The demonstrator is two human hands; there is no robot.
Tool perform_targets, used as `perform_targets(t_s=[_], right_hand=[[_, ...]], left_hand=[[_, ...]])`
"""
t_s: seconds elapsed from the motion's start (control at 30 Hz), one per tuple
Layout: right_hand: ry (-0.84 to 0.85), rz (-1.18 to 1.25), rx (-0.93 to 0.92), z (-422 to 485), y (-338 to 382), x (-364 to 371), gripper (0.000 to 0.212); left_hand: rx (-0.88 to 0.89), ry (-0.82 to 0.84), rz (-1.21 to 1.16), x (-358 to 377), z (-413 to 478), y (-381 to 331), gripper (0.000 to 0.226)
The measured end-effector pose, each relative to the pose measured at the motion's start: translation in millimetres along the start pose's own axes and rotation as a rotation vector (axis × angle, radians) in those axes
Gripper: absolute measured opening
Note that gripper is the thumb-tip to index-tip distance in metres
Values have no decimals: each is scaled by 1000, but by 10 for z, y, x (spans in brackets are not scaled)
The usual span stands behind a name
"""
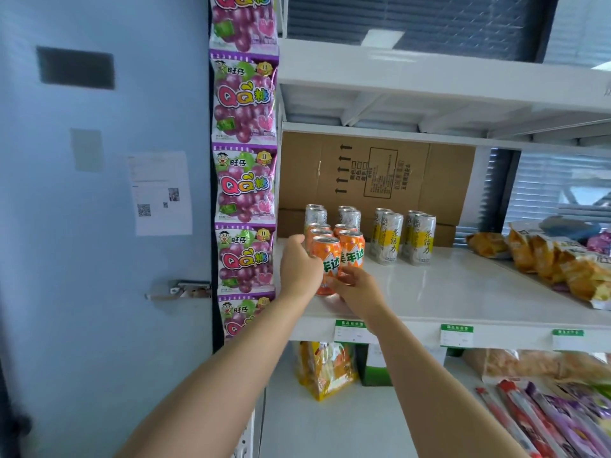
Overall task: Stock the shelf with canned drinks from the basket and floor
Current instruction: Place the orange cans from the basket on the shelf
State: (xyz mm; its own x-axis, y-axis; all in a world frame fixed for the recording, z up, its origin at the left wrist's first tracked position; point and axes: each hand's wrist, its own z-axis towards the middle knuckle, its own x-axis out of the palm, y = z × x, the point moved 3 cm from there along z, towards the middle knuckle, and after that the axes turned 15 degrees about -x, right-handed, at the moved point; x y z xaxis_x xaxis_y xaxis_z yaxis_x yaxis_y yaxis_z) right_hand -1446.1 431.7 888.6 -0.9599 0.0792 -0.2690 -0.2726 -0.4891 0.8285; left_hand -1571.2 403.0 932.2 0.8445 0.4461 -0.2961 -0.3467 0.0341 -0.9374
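Note:
Two rows of orange cans stand at the left of the white shelf (463, 292). My left hand (299, 264) wraps the left side of the front left orange can (327, 259), which stands near the shelf's front edge. My right hand (355, 287) touches the base of the front right orange can (352, 251) with its fingers curled around it. Behind the orange cans stand silver and yellow tall cans (386, 236) in several rows. The basket and floor are out of view.
A flat cardboard box (380, 170) lines the back of the shelf. Yellow snack bags (545, 256) lie at the right. A strip of purple candy packs (244, 180) hangs along the shelf's left post. Snacks fill the shelf below; a blue door stands left.

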Motion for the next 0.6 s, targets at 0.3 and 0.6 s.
perform_targets(t_s=[0.3, 0.6], right_hand=[[-67, 65, 87, -373, 254, -96, 30], [-64, 185, 155, -1261, 424, -233, 18]], left_hand=[[-153, 131, -261, -150, -496, 307, 37], [-392, 137, -558, -415, -1180, 571, 17]])
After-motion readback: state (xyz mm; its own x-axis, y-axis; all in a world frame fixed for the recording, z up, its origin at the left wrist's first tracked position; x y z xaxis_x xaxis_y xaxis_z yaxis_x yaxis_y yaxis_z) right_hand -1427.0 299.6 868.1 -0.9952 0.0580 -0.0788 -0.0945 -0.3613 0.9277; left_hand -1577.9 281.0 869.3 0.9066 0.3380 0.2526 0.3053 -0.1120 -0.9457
